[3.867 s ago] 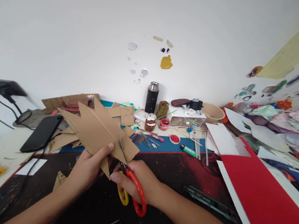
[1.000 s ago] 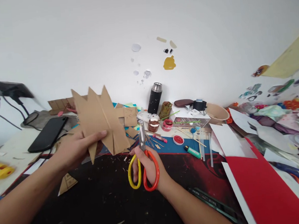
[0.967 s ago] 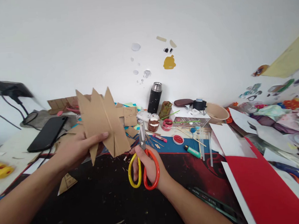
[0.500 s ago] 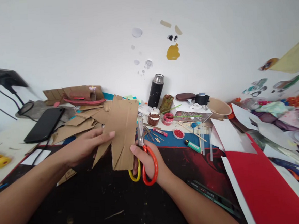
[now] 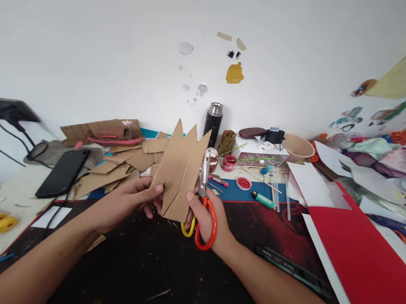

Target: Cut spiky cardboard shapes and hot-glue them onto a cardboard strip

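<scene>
A piece of brown cardboard (image 5: 181,167) with pointed spikes along its top edge is held up over the dark tabletop, leaning right. Its left edge is pinched between the thumb and fingers of my left hand (image 5: 136,196). My right hand (image 5: 209,221) is wrapped round a pair of scissors (image 5: 202,184) with one red and one yellow handle loop. The thumb of that same hand also presses on the cardboard's lower right corner. The blades point up beside the cardboard's right edge and look nearly closed. Fingers behind the sheet are partly hidden.
Cut cardboard scraps (image 5: 100,180) and a black phone (image 5: 63,173) lie on the left. Behind stand a black flask (image 5: 214,121) and open paint jars (image 5: 229,163). A green glue stick (image 5: 263,200), red paper (image 5: 366,251) and a blue glue gun (image 5: 403,230) are on the right.
The cardboard has turned from upright to leaning right, and its spiked top edge now shows clearly. Both hands and the scissors have shifted slightly to the right.
</scene>
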Demonstrator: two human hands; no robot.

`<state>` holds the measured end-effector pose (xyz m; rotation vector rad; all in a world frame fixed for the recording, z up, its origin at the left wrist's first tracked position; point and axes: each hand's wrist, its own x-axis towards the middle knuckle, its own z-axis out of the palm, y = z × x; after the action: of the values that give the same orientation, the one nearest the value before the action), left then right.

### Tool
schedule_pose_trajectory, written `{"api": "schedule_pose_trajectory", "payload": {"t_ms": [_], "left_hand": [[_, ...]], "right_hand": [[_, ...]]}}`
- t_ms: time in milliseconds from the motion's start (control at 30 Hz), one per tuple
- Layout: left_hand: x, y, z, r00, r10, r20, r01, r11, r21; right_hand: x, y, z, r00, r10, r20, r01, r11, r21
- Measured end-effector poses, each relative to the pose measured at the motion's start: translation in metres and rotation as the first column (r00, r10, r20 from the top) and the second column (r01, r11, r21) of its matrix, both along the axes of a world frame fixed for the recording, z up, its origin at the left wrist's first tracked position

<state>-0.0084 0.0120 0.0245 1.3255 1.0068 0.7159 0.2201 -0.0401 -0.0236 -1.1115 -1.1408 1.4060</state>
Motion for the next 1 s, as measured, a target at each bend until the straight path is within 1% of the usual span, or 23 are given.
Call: {"api": "schedule_pose_trajectory", "payload": {"t_ms": [133,267,333,433,500,567,633,700,800,900,1000], "left_hand": [[0.002,0.0,0.002,1.0,0.026,0.003,-0.026,1.0,-0.003],[0.005,-0.001,0.003,0.992,0.125,0.025,-0.125,0.992,-0.016],[0.005,-0.001,0.003,0.988,0.153,0.021,-0.153,0.988,0.001],[0.003,0.0,0.002,0.989,0.148,0.012,-0.149,0.987,0.062],[-0.002,0.004,0.003,0.982,0.19,0.014,-0.19,0.976,0.105],[-0.009,0.011,0.003,0.947,0.317,0.055,-0.321,0.939,0.12],[-0.016,0.018,0.005,0.868,0.468,0.166,-0.487,0.867,0.104],[-0.024,0.024,0.008,0.821,0.527,0.22,-0.557,0.824,0.105],[-0.033,0.028,0.016,0.792,0.551,0.261,-0.594,0.794,0.128],[-0.038,0.028,0.023,0.782,0.551,0.289,-0.606,0.782,0.148],[-0.041,0.029,0.027,0.781,0.545,0.305,-0.607,0.776,0.169]], "right_hand": [[-0.002,-0.002,0.001,1.0,0.006,0.023,-0.006,1.0,0.001],[-0.003,-0.004,-0.001,0.999,0.029,0.021,-0.029,0.999,-0.016],[-0.004,-0.005,-0.003,0.999,0.05,0.017,-0.05,0.999,-0.019],[-0.004,-0.007,-0.006,0.993,0.12,0.022,-0.119,0.993,-0.016],[-0.005,-0.007,-0.008,0.983,0.181,0.005,-0.181,0.983,-0.035],[-0.005,-0.008,-0.009,0.967,0.254,-0.025,-0.255,0.965,-0.059],[-0.006,-0.009,-0.01,0.945,0.325,-0.049,-0.327,0.942,-0.073],[-0.006,-0.011,-0.01,0.922,0.382,-0.066,-0.386,0.918,-0.084],[-0.005,-0.015,-0.012,0.879,0.467,-0.097,-0.475,0.874,-0.1],[-0.002,-0.019,-0.016,0.824,0.556,-0.113,-0.565,0.821,-0.08],[0.0,-0.02,-0.02,0.793,0.591,-0.148,-0.604,0.794,-0.068]]}}
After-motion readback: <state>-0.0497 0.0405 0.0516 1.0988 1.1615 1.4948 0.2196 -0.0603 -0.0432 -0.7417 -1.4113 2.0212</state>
